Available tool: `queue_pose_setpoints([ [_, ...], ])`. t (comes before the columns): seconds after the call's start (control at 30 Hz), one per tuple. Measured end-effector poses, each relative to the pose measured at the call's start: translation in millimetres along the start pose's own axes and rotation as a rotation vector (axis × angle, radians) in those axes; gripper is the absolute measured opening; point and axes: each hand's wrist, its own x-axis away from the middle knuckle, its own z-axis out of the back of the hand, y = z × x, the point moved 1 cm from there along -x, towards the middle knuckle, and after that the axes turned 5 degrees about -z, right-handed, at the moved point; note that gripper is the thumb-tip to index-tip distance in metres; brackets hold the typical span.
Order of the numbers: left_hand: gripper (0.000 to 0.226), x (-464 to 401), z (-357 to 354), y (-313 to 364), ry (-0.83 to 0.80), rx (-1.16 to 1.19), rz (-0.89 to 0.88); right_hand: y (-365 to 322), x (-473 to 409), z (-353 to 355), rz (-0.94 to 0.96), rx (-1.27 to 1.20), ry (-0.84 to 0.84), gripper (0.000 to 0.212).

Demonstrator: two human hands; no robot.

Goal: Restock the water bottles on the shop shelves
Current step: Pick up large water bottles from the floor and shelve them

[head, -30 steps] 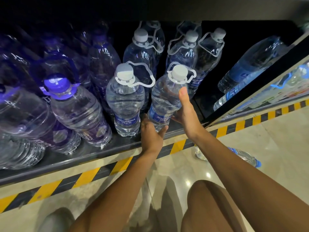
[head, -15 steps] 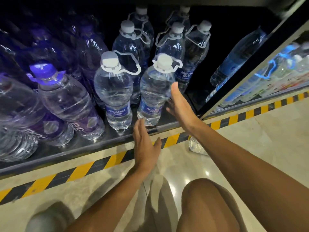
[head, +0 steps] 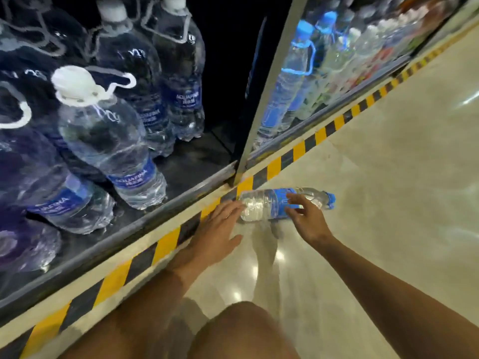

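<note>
Both hands reaching for the bottle lying on the floor.

Head view: we see the floor bottle [head: 282,203] on its side just beside the striped kerb [head: 166,244], long axis running along the kerb, blue cap away from the shelf opening. Our right hand [head: 307,218] is nearer, fingers curled over the label, touching it or nearly, grip not closed. Our left hand [head: 217,226] has fingers straight, loosely spread, tips at the bottle's base. We judge the right grips first.

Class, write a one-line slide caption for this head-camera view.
Both hands, left and right, reach for a blue-capped bottle lying on the floor beside the stocked shelf.
</note>
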Motion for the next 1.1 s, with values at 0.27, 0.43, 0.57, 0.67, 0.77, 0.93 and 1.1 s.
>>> queue_pose_setpoints([
  [0.27,0.095,-75,-27,6,-0.13,0.092,0.039,34,-15,-11,-0.159,-0.119,0.155,0.05],
  [0.43,0.084,-80,-40,12,-0.024,0.033,0.089,42,-30,-10,-0.42,-0.383,0.276,0.078],
  [0.57,0.076,-62,-62,15,0.035,0.009,0.008,55,-42,-3,-0.641,-0.427,0.277,0.09],
  [0.67,0.083,-54,-78,16,0.047,-0.001,-0.005,66,-53,-2,-0.702,-0.604,0.293,0.095],
  [0.77,0.102,-59,-80,14,0.033,-0.018,0.038,74,-59,-3,-0.693,-0.679,0.287,0.095],
  [0.93,0.096,-62,-68,11,-0.052,0.101,0.095,73,-52,8,-0.639,-0.76,0.222,0.061],
  [1.1,0.116,-28,-59,-4,-0.143,0.159,0.129,57,-22,-2,-0.693,-0.758,0.056,0.055],
])
